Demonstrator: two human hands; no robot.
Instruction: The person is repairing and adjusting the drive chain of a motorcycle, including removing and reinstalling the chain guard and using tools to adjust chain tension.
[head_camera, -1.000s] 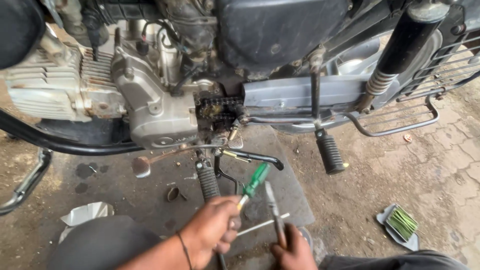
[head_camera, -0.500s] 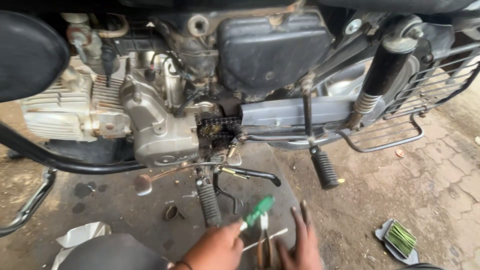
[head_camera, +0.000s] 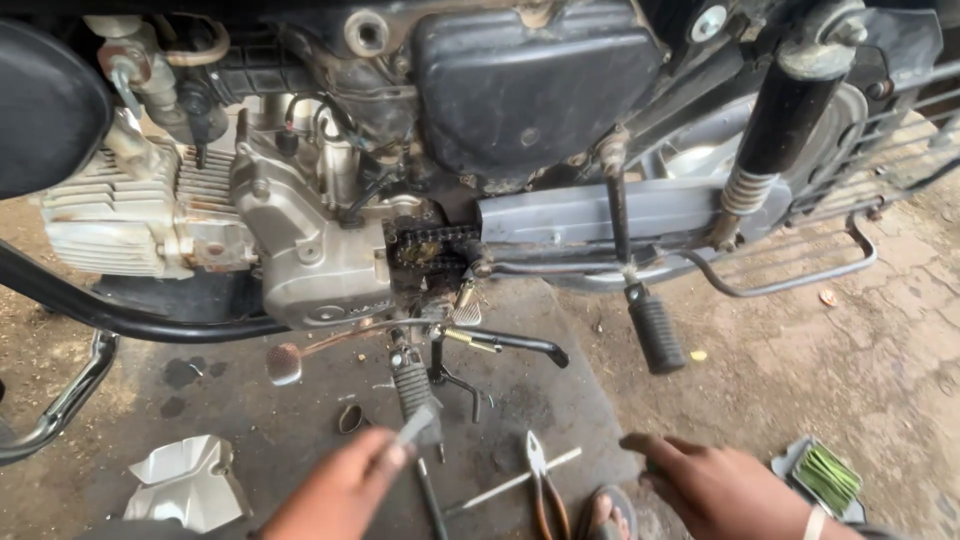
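Hands (head_camera: 345, 490), perhaps gripping tool (head_camera: 415, 425)

Left hand (head_camera: 345, 490) gripping tool (head_camera: 415, 425), right hand (head_camera: 715, 485) spread beside pliers (head_camera: 543, 485)

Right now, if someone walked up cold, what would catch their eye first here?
The motorcycle engine fills the upper frame, its greasy exposed chain at centre. Below, the left hand grips a blurred tool, the right hand hovers empty, and pliers lie on the ground between them.
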